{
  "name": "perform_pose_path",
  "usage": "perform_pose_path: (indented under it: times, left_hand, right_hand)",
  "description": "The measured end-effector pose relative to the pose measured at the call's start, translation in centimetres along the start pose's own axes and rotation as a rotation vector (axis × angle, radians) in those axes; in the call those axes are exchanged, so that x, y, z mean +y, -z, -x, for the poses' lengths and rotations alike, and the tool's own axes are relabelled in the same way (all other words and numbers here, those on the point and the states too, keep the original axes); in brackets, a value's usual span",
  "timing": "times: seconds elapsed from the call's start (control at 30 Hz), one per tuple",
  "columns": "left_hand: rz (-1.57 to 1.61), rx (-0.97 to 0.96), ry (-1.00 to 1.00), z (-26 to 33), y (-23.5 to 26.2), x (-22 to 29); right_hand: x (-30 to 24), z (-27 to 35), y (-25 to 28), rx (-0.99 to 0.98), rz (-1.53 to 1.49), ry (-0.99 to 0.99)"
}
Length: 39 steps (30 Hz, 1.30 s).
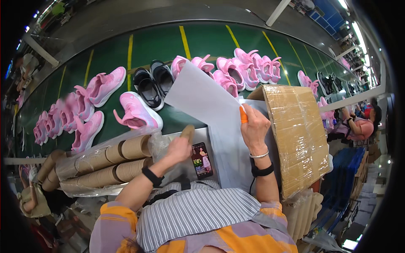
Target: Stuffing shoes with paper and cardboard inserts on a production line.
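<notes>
My left hand (179,148) is closed around a brown cardboard insert (188,132), held near the belt's front edge. In my right hand (255,125), with an orange finger cot (243,114) on one finger, the edge of a white paper sheet (202,90) is pinched. That sheet slants up to the left over the belt, partly covering pink shoes and a black pair. Below it lies a stack of white paper (228,152). A phone (202,160) with a lit screen rests between my arms, left of the stack.
Pink shoes (139,111) and black shoes (147,88) stand along the green belt (160,40). Nested cardboard inserts (114,152) in clear plastic lie at my left. A taped cardboard box piece (299,135) rises at my right. Other people (358,124) are at the far right and left.
</notes>
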<state>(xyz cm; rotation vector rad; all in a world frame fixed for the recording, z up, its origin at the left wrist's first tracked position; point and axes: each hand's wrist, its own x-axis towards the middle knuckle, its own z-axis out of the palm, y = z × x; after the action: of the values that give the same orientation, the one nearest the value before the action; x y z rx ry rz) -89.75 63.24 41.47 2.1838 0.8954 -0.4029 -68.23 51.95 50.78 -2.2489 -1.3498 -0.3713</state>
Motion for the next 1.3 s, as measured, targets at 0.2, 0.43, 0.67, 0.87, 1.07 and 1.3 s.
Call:
perform_pose_path:
  times: [0.2, 0.43, 0.67, 0.87, 1.07, 1.3]
  left_hand:
    - [1.315, 0.261, -0.137, 3.3, 4.6, 0.0]
    - [1.603, 0.405, -0.181, 0.3, 2.7, -10.1]
    - [1.576, 0.748, -0.241, 9.6, -2.2, -12.6]
    - [1.563, 1.188, -0.309, 9.6, 2.8, -7.5]
    - [1.59, 1.3, -0.355, 12.9, 6.5, -7.2]
    - [1.65, 1.256, -0.402, 17.4, 11.6, -6.5]
  right_hand:
    - [-5.9, 0.3, -1.4, -0.012, -0.361, 0.01]
    - [-14.9, -2.0, 1.3, -0.745, -1.242, 0.356]
    - [-18.0, -3.5, 1.4, -0.658, -1.251, 0.532]
    - [-18.7, -3.1, -0.3, -0.711, -1.946, 0.16]
    - [-26.5, -4.9, -5.4, -0.019, -1.072, 0.357]
    - [-27.2, -12.4, 3.3, -0.106, -0.954, 0.399]
